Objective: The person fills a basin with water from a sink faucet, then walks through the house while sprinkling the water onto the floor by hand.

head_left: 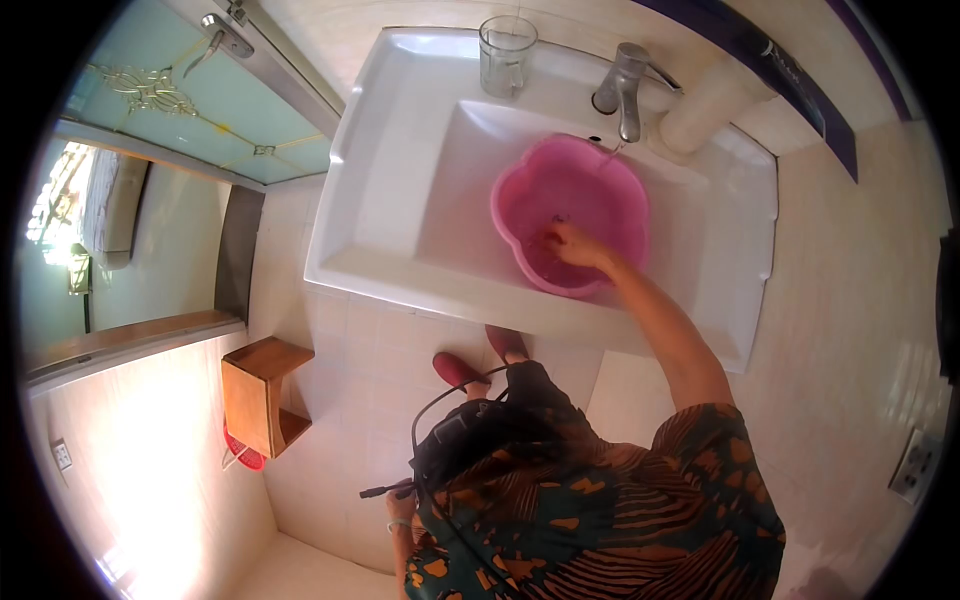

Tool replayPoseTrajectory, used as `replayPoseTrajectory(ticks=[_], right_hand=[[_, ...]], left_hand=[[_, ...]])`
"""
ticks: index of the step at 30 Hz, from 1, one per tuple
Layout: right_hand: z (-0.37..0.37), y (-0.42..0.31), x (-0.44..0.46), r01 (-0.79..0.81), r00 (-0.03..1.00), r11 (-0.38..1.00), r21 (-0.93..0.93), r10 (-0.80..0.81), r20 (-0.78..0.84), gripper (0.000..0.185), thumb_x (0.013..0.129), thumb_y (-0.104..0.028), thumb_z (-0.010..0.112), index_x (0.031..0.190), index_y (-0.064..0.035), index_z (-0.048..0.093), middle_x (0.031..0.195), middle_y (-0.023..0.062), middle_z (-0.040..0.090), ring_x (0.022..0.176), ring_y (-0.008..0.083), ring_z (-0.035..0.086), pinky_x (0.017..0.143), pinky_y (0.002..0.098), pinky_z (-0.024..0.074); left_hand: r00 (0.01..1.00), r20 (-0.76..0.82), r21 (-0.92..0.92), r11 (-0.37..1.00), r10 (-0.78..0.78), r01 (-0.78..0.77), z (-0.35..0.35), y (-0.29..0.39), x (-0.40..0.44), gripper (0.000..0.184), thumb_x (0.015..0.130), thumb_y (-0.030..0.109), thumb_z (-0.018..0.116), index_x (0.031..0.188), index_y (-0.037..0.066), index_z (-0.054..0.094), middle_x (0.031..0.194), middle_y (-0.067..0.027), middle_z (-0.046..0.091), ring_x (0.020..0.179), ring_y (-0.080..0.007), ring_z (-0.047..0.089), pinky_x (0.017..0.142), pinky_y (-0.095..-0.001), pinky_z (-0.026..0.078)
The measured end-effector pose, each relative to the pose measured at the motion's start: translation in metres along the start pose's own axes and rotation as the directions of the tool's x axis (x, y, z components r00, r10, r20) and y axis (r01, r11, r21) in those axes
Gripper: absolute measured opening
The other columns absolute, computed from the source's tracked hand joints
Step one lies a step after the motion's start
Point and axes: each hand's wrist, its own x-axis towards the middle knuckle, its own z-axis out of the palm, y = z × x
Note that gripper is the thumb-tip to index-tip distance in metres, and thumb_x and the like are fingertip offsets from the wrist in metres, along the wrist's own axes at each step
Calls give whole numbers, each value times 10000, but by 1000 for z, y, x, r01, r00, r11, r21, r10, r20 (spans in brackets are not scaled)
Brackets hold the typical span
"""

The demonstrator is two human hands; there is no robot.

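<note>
A pink basin (622, 200) with a wavy rim stands in the white sink (455, 200), under the metal faucet (628, 90). Water runs from the spout into it. My right hand (572, 245) reaches inside the basin, fingers pointing down toward small dark bits near its bottom; whether the fingers hold anything is too small to tell. Down at my left side, my left hand (400, 500) is beside a black cable (375, 492) with a plug end, and its fingers are mostly hidden.
A clear glass mug (507, 60) stands on the sink's back ledge, left of the faucet. A wooden stool (262, 395) lies on the floor at the left, with a red item (245, 452) behind it. A glass-panelled door (190, 100) stands at the upper left.
</note>
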Motion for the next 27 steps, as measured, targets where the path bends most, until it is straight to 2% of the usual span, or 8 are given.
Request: replayPoseTrajectory(ticks=[3,6,8,9,11,17,23,27], right_hand=[[-16,25,8,-252,917,960,120,277,-287,283,795,-115,534,1049,12,540,978,215,584,925,342,554,781,383,441],[-12,4,3,-475,866,778,-412,328,-377,283,803,-139,518,1061,-28,548,984,197,584,943,327,551,790,370,434],[8,5,-6,83,910,713,-697,-339,-238,278,811,-126,501,1065,-24,544,938,209,587,885,344,565,751,379,443],[6,7,-6,87,910,711,-698,-341,-234,278,811,-126,501,1065,-24,544,938,209,587,885,344,565,751,379,443],[-3,-4,-11,-22,1000,999,-42,22,-10,273,803,-140,515,1042,-11,545,923,221,580,872,368,554,732,417,441],[-61,15,-27,-459,864,800,-387,299,-406,324,784,-100,505,1096,-16,521,948,206,569,875,345,548,765,373,448],[-19,53,-1,-440,869,562,-701,72,-489,216,788,-139,505,936,14,547,913,237,561,872,388,530,743,444,428],[-4,-10,7,-174,982,899,-402,127,-141,260,762,-140,559,973,6,520,918,221,559,886,359,544,743,402,435]], left_hand=[[997,-26,413,909,70,-53,6,32,-11,233,714,65,605,936,13,655,743,-110,660,672,-177,638,634,-286,502],[992,30,333,934,122,-125,0,8,5,239,713,60,593,940,17,654,746,-118,659,678,-183,639,636,-286,502],[989,41,343,927,145,-150,-2,3,9,239,713,64,593,940,22,655,750,-122,660,685,-189,640,643,-287,501],[985,49,350,921,164,-170,-2,0,9,240,714,69,592,941,27,656,754,-125,660,692,-196,642,650,-289,501],[988,44,390,908,147,-152,-1,16,0,233,714,74,594,933,28,659,761,-131,659,700,-202,643,660,-291,499],[984,38,519,838,174,-168,2,39,-6,210,720,94,591,905,28,666,771,-151,655,715,-224,646,677,-301,495],[983,58,444,878,173,-181,1,41,2,205,728,78,591,910,5,651,757,-132,653,689,-193,635,633,-297,498],[980,130,421,887,148,-189,-5,91,-4,268,753,48,570,1008,-34,576,776,-105,636,651,-163,617,560,-267,505]])
